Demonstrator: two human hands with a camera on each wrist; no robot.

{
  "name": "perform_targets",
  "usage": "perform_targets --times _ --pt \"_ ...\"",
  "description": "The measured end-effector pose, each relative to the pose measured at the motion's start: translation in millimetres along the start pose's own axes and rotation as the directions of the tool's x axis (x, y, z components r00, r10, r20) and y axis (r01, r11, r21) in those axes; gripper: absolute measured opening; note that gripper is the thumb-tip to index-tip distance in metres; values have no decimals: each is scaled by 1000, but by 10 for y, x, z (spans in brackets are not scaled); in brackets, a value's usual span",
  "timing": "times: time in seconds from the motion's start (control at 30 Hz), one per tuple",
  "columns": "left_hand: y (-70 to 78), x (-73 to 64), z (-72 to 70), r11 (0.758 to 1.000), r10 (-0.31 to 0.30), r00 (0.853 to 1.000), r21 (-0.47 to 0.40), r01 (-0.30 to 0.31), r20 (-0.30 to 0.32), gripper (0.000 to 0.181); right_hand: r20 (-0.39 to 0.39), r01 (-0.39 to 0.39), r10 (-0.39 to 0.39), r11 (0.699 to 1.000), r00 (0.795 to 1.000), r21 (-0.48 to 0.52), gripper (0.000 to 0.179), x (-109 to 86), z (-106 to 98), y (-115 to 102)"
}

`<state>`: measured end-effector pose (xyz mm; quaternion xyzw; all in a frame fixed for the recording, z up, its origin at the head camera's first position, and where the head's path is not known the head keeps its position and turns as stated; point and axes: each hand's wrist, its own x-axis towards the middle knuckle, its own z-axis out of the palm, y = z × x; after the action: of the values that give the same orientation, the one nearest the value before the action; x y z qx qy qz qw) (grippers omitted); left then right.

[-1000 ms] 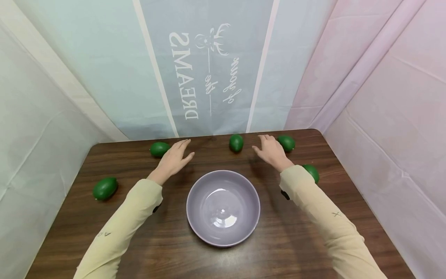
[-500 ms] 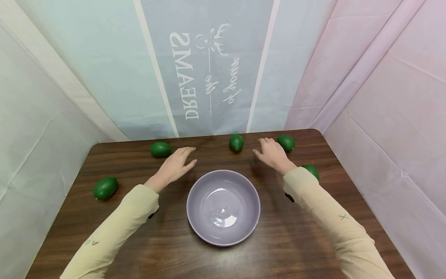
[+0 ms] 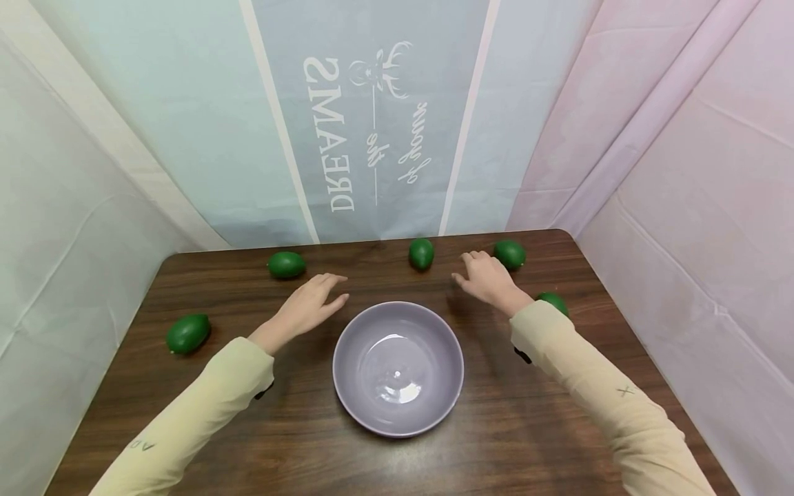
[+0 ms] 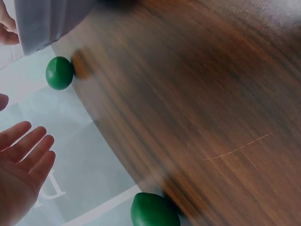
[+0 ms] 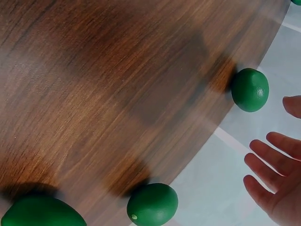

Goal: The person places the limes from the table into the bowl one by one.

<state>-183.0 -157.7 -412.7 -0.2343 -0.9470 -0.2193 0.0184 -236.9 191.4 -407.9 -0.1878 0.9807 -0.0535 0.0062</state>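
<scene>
With the left hand (image 3: 304, 307) and right hand (image 3: 487, 278) spread and empty, green fruit (image 3: 421, 253) beyond the bowl (image 3: 384, 403) is best cupped gently.

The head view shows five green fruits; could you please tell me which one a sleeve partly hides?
The rightmost fruit: the right sleeve covers part of it, whereas the others lie clear of both sleeves.

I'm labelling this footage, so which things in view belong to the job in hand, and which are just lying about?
Probably in the job:
Purple bowl
Five green fruits, spread beside and beyond it
Left hand and right hand, both holding nothing

Apparently just surroundings, rather than loose clutter:
Wooden table
Printed backdrop
Pale side sheets
</scene>
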Motion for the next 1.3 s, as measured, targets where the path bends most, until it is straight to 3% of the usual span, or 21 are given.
perform_targets --times 0.3,1.3 --pt "69 -115 0 999 9 1000 -37 -8 25 43 7 16 -16 1000 1000 -18 48 -68 -6 -3" --pt "303 -479 159 989 61 991 -126 -76 -119 35 -47 77 -78 997 996 -17 45 -356 -51 81"
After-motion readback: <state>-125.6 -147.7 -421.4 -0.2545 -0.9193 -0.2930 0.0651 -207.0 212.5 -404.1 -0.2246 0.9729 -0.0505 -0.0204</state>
